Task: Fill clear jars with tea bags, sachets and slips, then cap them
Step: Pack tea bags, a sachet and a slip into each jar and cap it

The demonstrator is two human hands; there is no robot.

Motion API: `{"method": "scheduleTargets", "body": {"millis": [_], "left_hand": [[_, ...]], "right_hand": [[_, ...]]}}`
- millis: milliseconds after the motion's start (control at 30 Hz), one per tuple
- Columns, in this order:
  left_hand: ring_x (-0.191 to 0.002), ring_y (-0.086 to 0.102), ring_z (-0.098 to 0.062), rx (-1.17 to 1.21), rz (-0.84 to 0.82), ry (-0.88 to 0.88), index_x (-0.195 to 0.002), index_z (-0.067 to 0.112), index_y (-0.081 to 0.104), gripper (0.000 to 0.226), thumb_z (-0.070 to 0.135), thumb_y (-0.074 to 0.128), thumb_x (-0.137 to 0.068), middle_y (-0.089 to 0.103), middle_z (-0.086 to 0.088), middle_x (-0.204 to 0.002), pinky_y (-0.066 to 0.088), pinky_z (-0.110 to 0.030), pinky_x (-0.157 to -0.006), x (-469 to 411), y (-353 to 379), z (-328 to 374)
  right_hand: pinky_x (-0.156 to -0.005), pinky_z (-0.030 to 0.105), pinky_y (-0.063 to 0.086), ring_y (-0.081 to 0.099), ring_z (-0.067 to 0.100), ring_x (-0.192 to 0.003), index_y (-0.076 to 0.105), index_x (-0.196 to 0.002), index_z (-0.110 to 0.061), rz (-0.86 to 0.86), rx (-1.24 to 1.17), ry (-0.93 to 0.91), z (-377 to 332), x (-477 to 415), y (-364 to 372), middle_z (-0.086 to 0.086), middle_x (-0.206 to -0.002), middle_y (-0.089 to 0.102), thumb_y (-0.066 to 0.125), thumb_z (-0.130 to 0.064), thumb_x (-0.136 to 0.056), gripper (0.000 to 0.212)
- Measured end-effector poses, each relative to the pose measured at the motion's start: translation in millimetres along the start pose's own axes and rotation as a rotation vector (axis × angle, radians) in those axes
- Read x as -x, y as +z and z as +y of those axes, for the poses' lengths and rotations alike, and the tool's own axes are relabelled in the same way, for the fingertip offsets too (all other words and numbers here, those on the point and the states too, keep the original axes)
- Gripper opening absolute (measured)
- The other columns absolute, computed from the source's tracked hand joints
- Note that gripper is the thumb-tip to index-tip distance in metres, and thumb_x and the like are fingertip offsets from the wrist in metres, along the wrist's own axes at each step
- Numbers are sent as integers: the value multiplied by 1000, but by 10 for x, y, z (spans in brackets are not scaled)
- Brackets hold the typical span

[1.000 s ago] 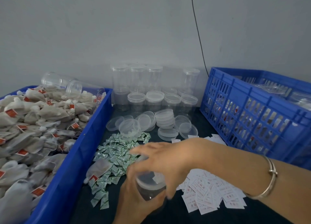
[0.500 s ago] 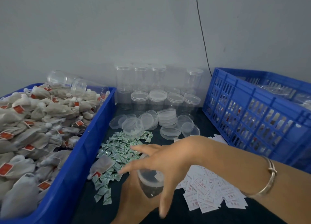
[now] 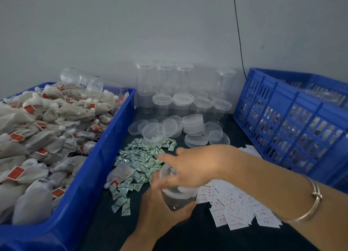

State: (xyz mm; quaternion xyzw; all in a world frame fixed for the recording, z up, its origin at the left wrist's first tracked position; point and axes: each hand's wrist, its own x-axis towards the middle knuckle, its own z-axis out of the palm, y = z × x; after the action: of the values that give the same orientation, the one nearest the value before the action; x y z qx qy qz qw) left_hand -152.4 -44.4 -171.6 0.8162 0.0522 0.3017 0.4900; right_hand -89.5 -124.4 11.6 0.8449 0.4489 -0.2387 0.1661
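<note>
My left hand (image 3: pixel 156 213) grips a clear jar (image 3: pixel 176 201) from below at the table's front centre. My right hand (image 3: pixel 197 166) lies over the jar's mouth, fingers curled around its clear lid (image 3: pixel 183 191); the fingers are blurred. The jar's contents are mostly hidden by both hands. Green-white sachets (image 3: pixel 139 160) lie in a heap just left of the jar. White slips (image 3: pixel 233 203) are spread to its right. Tea bags (image 3: pixel 37 137) with red tags fill the blue bin (image 3: pixel 105 143) on the left.
Loose clear lids (image 3: pixel 192 124) and capped empty jars (image 3: pixel 180 92) stand at the back by the wall. A blue slatted crate (image 3: pixel 293 122) with filled jars is at the right. One tea bag (image 3: pixel 120 172) lies on the dark table.
My right hand has shifted over the lid, its fingers sweeping round the jar's left side. The left hand keeps holding the jar in the same spot.
</note>
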Motion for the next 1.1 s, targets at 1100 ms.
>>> {"method": "scheduleTargets", "body": {"millis": [1100], "left_hand": [[-92, 62, 7, -6, 21, -58, -112, 63, 33, 78, 68, 78, -48, 62, 22, -101, 52, -15, -72, 27, -23, 11]], "right_hand": [[-98, 47, 47, 43, 33, -132, 7, -155, -44, -100, 119, -3, 37, -20, -96, 5, -159, 11, 71, -66, -78, 103]]}}
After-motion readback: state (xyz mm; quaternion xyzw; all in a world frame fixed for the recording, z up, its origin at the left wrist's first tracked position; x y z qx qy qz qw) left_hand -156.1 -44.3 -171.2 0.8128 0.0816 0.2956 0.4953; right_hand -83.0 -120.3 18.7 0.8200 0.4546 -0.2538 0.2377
